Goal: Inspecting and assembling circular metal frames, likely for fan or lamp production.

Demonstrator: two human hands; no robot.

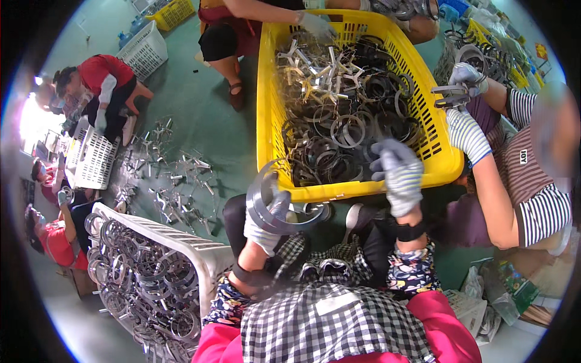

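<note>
My left hand (266, 221), in a striped knit glove, is closed round a wide grey metal band clamp (258, 204) at the near left corner of a yellow basket (327, 192). A curved band stretches rightward from this grip; whether it is a second clamp I cannot tell. My right hand (397, 175), gloved too, hovers over the basket's near right rim. Its slightly blurred fingers are apart, with nothing visible between them. Inside the basket, dark metal rings (347, 131) fill the near and right parts, and a heap of shiny T-shaped metal pieces (315, 69) lies farther back.
A white crate (212, 257) piled with band clamps (142, 272) stands at my left. Loose metal pieces (181, 187) lie scattered on the green floor. A co-worker (502, 157) at right holds rings; another's gloved hand (318, 25) reaches over the basket's far rim. More people work at far left.
</note>
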